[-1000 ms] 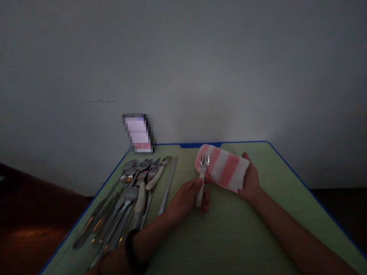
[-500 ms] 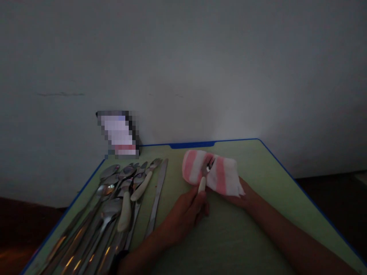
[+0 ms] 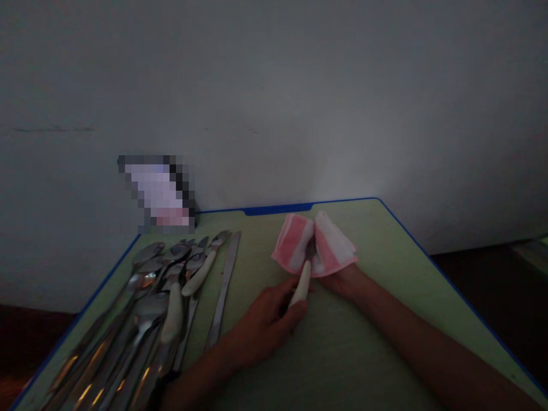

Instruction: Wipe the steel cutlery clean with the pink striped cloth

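Tines of fork (image 3: 303,283) lie hidden inside folded striped cloth (image 3: 291,244).

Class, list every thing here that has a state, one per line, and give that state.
fork: held by its white handle, head wrapped in cloth
striped cloth: folded around the fork's head
left hand: shut on the fork's handle
right hand: shut on the striped cloth
cutlery pile: lying loose, untouched
knife: lying flat beside the pile

The cutlery pile (image 3: 162,308) lies left on the table (image 3: 257,240). Right of it, near the far edge, the cloth (image 3: 329,245) seemingly wraps the fork (image 3: 303,282) head; the left hand (image 3: 265,322) and right hand (image 3: 346,281) lie before it.
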{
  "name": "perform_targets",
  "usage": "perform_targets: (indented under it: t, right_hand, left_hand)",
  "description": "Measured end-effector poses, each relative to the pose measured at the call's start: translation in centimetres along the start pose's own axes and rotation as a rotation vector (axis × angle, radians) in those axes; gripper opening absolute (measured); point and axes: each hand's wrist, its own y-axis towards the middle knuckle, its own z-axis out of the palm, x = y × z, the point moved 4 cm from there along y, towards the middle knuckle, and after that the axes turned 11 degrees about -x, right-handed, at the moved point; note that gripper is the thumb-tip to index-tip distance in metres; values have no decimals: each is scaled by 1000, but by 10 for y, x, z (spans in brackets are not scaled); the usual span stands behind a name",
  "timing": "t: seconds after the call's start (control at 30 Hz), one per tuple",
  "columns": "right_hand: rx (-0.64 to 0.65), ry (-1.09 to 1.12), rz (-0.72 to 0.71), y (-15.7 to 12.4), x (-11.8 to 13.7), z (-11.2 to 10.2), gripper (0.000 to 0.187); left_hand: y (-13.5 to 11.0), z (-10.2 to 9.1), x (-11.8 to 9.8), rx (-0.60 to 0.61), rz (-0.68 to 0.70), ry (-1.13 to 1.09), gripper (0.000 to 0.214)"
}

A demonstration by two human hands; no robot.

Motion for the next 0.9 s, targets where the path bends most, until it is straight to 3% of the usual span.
perform_targets:
  t: [0.13,0.3,0.5,0.6,0.77,0.9]
  right_hand:
    - [-14,191,96,1,-7,-3,9]
    - [63,97,65,-2,-16,-9,25]
    - [164,20,46,-5,-17,-6,26]
    - [110,38,64,-5,-18,-6,26]
    - [-148,193,196,2,-22,-15,27]
    - [-55,243,223,6,-20,-14,24]
  left_hand:
    - [0,3,1,58,-18,31,30]
    - [-4,4,2,77,-30,31,32]
    - [-4,4,1,46,6,2,31]
    - [-3,2,2,25,0,-1,33]
    - [-4,2,6,36,-37,-27,41]
    - [-4,3,7,41,-51,-30,43]
